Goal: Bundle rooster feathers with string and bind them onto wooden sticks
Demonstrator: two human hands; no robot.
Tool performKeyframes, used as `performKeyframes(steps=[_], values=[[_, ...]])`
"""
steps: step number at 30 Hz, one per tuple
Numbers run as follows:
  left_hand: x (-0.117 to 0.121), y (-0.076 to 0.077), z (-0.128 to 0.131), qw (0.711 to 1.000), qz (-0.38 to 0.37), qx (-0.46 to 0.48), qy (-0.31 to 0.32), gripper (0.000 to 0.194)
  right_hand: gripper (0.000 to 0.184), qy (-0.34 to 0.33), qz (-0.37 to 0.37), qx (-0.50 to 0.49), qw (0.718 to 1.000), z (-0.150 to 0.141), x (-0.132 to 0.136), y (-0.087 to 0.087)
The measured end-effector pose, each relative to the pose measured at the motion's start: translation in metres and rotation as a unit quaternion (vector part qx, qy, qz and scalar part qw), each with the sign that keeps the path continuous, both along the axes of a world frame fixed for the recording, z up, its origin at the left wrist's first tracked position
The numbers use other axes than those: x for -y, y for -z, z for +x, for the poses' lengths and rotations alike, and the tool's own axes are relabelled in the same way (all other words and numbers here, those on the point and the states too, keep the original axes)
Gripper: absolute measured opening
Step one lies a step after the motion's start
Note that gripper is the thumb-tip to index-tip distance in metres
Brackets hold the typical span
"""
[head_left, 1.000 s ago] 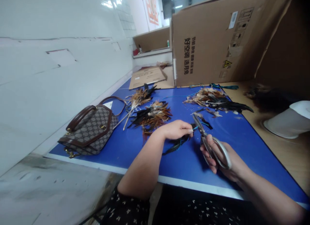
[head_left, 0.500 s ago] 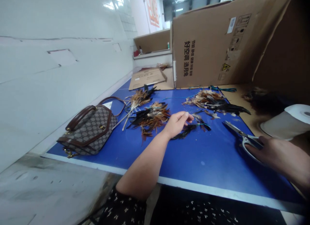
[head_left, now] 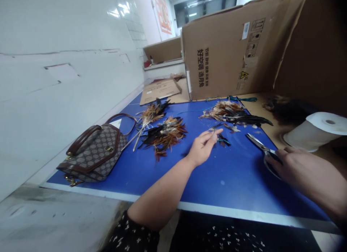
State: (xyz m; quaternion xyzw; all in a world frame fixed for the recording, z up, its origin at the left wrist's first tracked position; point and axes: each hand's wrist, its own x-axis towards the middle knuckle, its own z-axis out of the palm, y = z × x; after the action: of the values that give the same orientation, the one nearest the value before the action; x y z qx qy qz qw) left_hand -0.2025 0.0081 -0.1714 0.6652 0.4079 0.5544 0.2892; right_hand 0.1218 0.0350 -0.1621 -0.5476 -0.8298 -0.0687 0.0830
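Note:
My right hand [head_left: 300, 165] is closed round the handles of a pair of scissors [head_left: 256, 141], held over the right side of the blue table, blades pointing away to the left. My left hand [head_left: 203, 147] is pinched closed over a small tuft of dark feathers [head_left: 224, 140] with a teal string; what lies between its fingertips is hidden. Behind it lies a larger pile of brown and black feathers [head_left: 230, 112]. To its left are a feather bunch [head_left: 165, 132] and another feather bunch on pale sticks [head_left: 150, 114].
A brown patterned handbag [head_left: 94, 150] stands at the table's left. A large cardboard box [head_left: 222, 60] rises at the back right, with a white roll [head_left: 314, 132] in front. Flat cardboard [head_left: 159, 91] lies at the back. The blue table [head_left: 217, 187] has a pale front edge.
My left hand has moved slightly right and down, with its fingers closer together, covering part of the dark tuft. The right hand still holds the scissors. The view has shifted a little.

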Motion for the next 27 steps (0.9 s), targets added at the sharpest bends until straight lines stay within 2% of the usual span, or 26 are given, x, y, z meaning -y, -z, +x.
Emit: performKeyframes(steps=[2, 4, 7, 9, 11, 12, 13, 15, 18, 20, 21, 24, 27], values=[[0.001, 0.002, 0.005, 1.0, 0.02, 0.005, -0.003, 0.042, 0.041, -0.077, 0.009, -0.068, 0.995, -0.021, 0.01, -0.002], [0.003, 0.003, 0.009, 0.999, 0.049, 0.012, -0.002, 0.042, 0.044, -0.163, -0.06, -0.206, 0.963, -0.05, 0.021, -0.004], [0.007, 0.001, 0.013, 0.997, 0.077, 0.021, 0.003, 0.043, 0.061, -0.201, -0.223, -0.369, 0.88, -0.098, 0.035, -0.004], [0.009, -0.001, 0.014, 0.997, 0.081, 0.017, 0.008, 0.044, 0.064, -0.218, -0.291, -0.456, 0.812, -0.126, 0.041, -0.002], [0.01, -0.003, 0.012, 0.997, 0.076, 0.009, 0.008, 0.046, 0.05, -0.24, -0.324, -0.516, 0.756, -0.145, 0.042, 0.0], [0.01, -0.003, 0.01, 0.998, 0.07, 0.001, 0.005, 0.047, 0.039, -0.251, -0.326, -0.529, 0.742, -0.151, 0.041, 0.001], [0.01, -0.003, 0.007, 0.998, 0.061, -0.01, 0.001, 0.05, 0.03, -0.259, -0.319, -0.53, 0.742, -0.154, 0.038, 0.001], [0.007, 0.0, 0.002, 0.998, 0.044, -0.047, -0.014, 0.056, 0.028, -0.264, -0.27, -0.504, 0.776, -0.15, 0.029, 0.001], [-0.001, 0.012, -0.004, 0.984, 0.013, -0.163, -0.07, 0.059, 0.026, -0.24, -0.1, -0.43, 0.864, -0.121, 0.003, -0.006], [-0.006, 0.021, -0.005, 0.952, -0.025, -0.278, -0.126, 0.057, 0.025, -0.22, 0.054, -0.34, 0.913, -0.091, -0.019, -0.012], [-0.007, 0.025, -0.006, 0.93, -0.047, -0.333, -0.148, 0.058, 0.027, -0.192, 0.108, -0.285, 0.933, -0.075, -0.03, -0.015], [-0.011, 0.03, -0.006, 0.879, -0.096, -0.431, -0.179, 0.053, 0.029, -0.079, 0.155, -0.097, 0.98, -0.028, -0.06, -0.018], [-0.013, 0.027, -0.008, 0.86, -0.108, -0.459, -0.196, 0.034, 0.027, 0.013, 0.082, 0.01, 0.996, 0.005, -0.076, -0.01]])
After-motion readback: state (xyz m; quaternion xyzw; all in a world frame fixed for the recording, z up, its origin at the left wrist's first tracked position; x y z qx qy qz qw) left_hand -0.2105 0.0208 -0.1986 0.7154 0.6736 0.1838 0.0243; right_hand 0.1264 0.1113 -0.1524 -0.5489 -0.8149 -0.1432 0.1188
